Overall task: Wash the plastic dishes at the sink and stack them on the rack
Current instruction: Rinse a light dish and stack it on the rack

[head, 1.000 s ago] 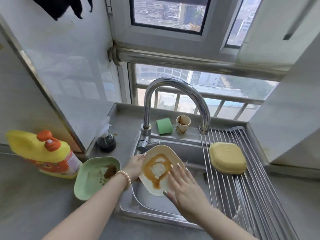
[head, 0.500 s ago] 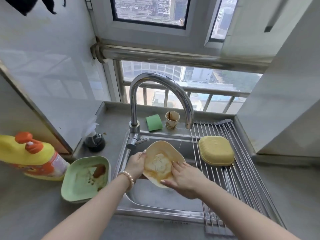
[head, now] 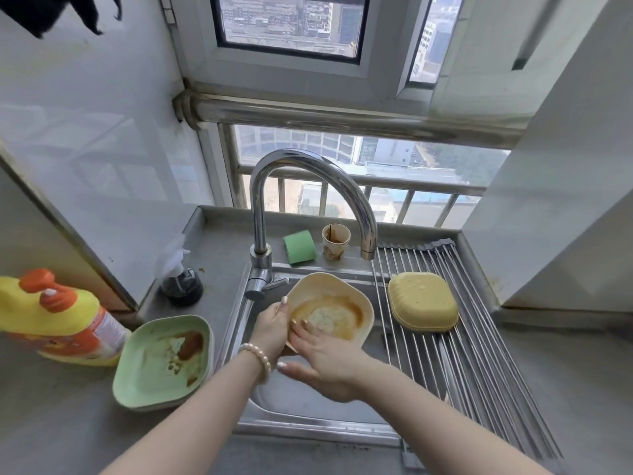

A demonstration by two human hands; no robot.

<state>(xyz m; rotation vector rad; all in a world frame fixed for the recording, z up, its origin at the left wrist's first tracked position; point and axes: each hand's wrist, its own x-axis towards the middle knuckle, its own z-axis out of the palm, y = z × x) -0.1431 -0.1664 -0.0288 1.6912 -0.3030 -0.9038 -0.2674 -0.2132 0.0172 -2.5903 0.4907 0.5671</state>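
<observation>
My left hand (head: 272, 329) grips the left rim of a cream plastic dish (head: 337, 303), tilted over the sink (head: 308, 406) and smeared with brown sauce around a white patch. The straight fingers of my right hand (head: 329, 361) press flat on the dish's lower inside. A yellow dish (head: 423, 305) lies upside down on the metal rack (head: 479, 365) over the sink's right side. On the counter to the left sits a green dish (head: 161, 365) with brown stains.
The curved faucet (head: 308, 186) arches over the sink, no water visible. Behind it stand a green sponge (head: 299, 246) and a stained paper cup (head: 335, 241). A yellow detergent bottle (head: 58, 317) lies at the left, a small dark container (head: 181, 286) near the wall.
My right hand slid from the dish's right side down to its lower left, rubbing the inside. The dish tilted a little more level. The camera view shifted.
</observation>
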